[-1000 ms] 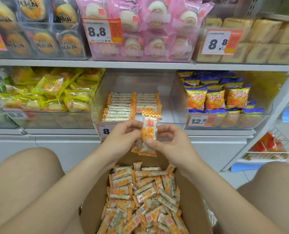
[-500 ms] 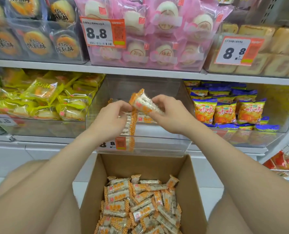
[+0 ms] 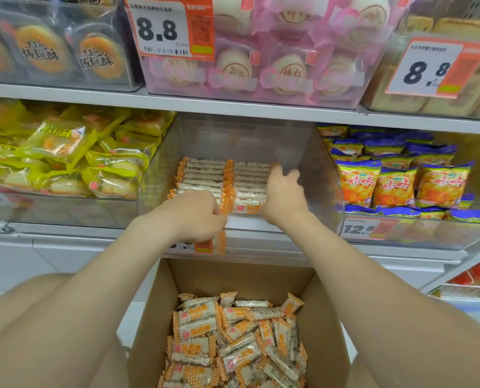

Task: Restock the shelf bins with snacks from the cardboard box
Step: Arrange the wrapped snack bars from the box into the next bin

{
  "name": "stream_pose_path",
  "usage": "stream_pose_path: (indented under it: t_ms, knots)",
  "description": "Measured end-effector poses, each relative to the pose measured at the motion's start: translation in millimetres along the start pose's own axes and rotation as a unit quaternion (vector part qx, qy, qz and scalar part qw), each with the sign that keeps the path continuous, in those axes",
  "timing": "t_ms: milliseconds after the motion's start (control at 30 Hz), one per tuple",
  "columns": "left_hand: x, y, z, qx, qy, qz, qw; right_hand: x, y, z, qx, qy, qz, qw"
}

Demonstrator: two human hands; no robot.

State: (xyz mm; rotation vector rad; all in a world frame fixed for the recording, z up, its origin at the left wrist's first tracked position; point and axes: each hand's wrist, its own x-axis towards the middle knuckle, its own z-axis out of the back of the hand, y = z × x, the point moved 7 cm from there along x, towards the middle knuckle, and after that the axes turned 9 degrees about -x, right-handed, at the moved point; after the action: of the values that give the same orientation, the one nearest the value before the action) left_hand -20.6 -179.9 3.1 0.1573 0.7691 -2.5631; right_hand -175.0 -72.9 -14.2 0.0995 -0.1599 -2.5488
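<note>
Snack packets (image 3: 205, 175) rowed in clear bin (image 3: 317, 152); left hand (image 3: 196, 217), right hand (image 3: 285, 197) apart, covering front packets; grip unclear.

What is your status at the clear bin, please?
Left hand pinches front snack packet; right hand touches the rows. Clear bin part-filled. Cardboard box holds plenty. Nothing blocking.

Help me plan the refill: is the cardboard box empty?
No, the cardboard box holds a loose heap of orange-and-white snack packets.

clear bin (image 3: 321, 175): two snack rows (image 3: 205, 175) | cardboard box (image 3: 233, 275): loose snacks (image 3: 233, 345)
</note>
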Motion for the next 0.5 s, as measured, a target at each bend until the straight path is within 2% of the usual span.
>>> stream_pose_path:
  t_ms: [200,333,500]
  knots:
    - [-0.4,-3.7,1.2,0.014,-0.037,-0.021,0.999,1.8,1.3,-7.6,0.078,0.055,-0.002,0.995]
    - [-1.1,-5.4,0.0,0.017,-0.046,-0.018,0.999,0.9,-6.5,-2.8,0.107,0.057,-0.047,0.991]
    - [-1.0,-7.7,-1.3,0.006,-0.048,-0.019,0.999,1.9,-5.8,-6.9,0.097,0.058,-0.021,0.993]
